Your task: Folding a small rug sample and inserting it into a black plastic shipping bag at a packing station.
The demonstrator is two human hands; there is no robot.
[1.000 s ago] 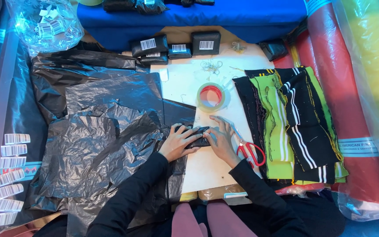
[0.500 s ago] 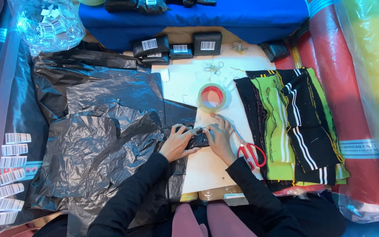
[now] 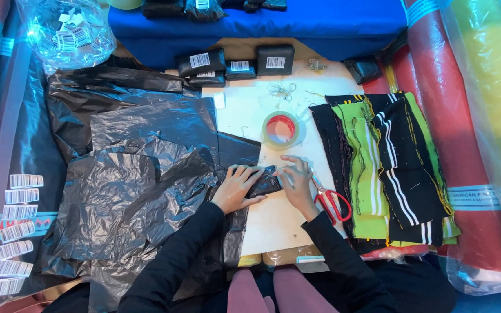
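While my left hand (image 3: 238,188) presses it flat, my right hand (image 3: 298,181)'s fingers pinch the small, crinkled black plastic-wrapped bundle (image 3: 264,183) on the tabletop (image 3: 279,217).

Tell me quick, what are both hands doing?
Left hand: open, pressing flat on the small black plastic bundle.
Right hand: fingers curled at the bundle's edge; grip cannot be told.
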